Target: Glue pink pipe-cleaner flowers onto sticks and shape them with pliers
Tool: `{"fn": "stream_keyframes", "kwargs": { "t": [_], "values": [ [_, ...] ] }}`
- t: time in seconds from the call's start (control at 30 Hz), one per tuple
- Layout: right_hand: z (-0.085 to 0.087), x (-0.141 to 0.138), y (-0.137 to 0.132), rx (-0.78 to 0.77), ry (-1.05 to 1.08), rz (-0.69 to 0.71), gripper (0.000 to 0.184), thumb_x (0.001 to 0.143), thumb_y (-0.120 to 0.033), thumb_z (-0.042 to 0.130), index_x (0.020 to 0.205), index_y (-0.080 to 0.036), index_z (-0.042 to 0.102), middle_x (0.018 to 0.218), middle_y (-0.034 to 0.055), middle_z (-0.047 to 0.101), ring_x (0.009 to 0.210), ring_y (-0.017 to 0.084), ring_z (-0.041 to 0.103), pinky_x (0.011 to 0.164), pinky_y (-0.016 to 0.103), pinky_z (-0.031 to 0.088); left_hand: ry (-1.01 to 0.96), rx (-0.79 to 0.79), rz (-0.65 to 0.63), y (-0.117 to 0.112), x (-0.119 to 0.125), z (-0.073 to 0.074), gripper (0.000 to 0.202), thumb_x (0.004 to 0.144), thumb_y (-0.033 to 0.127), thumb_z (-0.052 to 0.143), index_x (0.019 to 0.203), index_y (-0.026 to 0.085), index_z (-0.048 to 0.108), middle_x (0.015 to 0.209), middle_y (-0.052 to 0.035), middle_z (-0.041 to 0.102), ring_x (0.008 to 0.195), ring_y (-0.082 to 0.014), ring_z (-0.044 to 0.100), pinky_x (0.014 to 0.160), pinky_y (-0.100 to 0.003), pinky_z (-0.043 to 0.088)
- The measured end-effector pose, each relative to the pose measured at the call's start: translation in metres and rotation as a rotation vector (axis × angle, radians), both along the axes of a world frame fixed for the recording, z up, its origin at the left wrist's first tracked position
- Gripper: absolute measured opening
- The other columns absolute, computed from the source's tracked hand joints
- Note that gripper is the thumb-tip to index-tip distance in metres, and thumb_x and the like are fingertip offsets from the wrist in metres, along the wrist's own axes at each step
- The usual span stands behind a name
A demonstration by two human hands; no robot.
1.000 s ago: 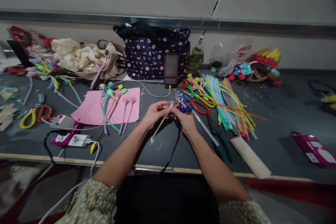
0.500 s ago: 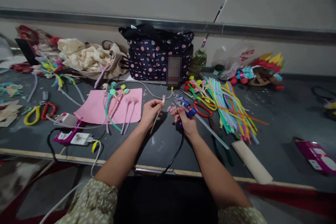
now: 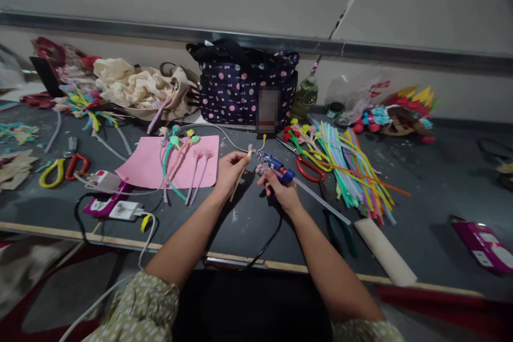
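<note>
My left hand [image 3: 229, 170] is closed on a thin wooden stick [image 3: 241, 172] with a small pink tip pointing up. My right hand [image 3: 281, 188] grips a blue hot glue gun [image 3: 276, 166], its nozzle aimed left at the stick's tip, close to it. A black cable [image 3: 267, 240] runs from the gun over the table's front edge. Both hands hover above the dark grey table [image 3: 420, 192]. A pink paper sheet [image 3: 148, 168] with several pipe-cleaner flowers [image 3: 180, 157] lies just left of my left hand.
A pile of coloured pipe cleaners [image 3: 352, 163] and red-handled scissors [image 3: 308, 168] lie to the right, a cardboard tube [image 3: 383, 250] near the front edge. A dotted bag [image 3: 240, 85] and cloth bags stand at the back. A power strip [image 3: 110, 204] and more scissors [image 3: 64, 168] lie left.
My hands moved apart, then my right hand lifted the glue gun and brought its nozzle toward the stick's tip. The stick now stands more upright in my left hand.
</note>
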State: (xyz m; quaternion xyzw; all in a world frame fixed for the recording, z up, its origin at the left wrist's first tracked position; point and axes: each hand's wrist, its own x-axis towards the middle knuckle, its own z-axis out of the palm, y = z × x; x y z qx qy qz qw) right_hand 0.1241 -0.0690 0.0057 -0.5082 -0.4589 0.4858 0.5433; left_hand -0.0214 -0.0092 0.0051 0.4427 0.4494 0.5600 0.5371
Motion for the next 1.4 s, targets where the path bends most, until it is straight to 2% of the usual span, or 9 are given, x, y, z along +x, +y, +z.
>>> {"fn": "stream_keyframes", "kwargs": {
  "t": [0.3,0.83,1.2,1.4],
  "values": [
    [-0.006,0.001,0.002,0.007,0.006,0.014,0.036,0.077,-0.056,0.069,0.083,-0.02,0.071,0.066,0.0005,0.07,0.039,0.008,0.051,0.038,0.02,0.038,-0.001,-0.003,-0.006,-0.001,0.0,0.0,0.022,0.066,0.034,0.076,0.073,0.016,0.068,0.065,0.0015,0.06,0.052,-0.0077,0.048,0.049,-0.02,0.043],
    [-0.005,0.001,0.003,-0.007,-0.03,0.022,0.039,0.076,-0.056,0.068,0.062,-0.019,0.065,0.053,-0.002,0.062,0.037,0.007,0.049,0.039,0.02,0.039,0.01,0.003,-0.008,-0.002,0.0,0.002,0.021,0.066,0.034,0.075,0.074,0.015,0.068,0.064,0.0018,0.06,0.051,-0.0073,0.049,0.049,-0.02,0.043],
    [-0.014,0.001,0.004,-0.096,-0.027,-0.047,0.041,0.07,-0.059,0.072,0.072,-0.018,0.068,0.048,-0.0036,0.057,0.037,0.008,0.049,0.037,0.018,0.042,-0.004,0.008,-0.013,-0.002,0.0,0.002,0.02,0.066,0.032,0.076,0.073,0.015,0.068,0.064,0.002,0.06,0.051,-0.0071,0.049,0.049,-0.019,0.043],
    [-0.014,0.0,0.004,-0.103,-0.032,-0.055,0.043,0.068,-0.061,0.072,0.071,-0.018,0.068,0.046,-0.0042,0.054,0.036,0.008,0.048,0.036,0.018,0.044,-0.006,-0.005,-0.009,-0.003,0.001,0.005,0.019,0.065,0.031,0.076,0.071,0.015,0.067,0.063,0.0024,0.059,0.05,-0.0067,0.049,0.048,-0.019,0.042]
  ]
}}
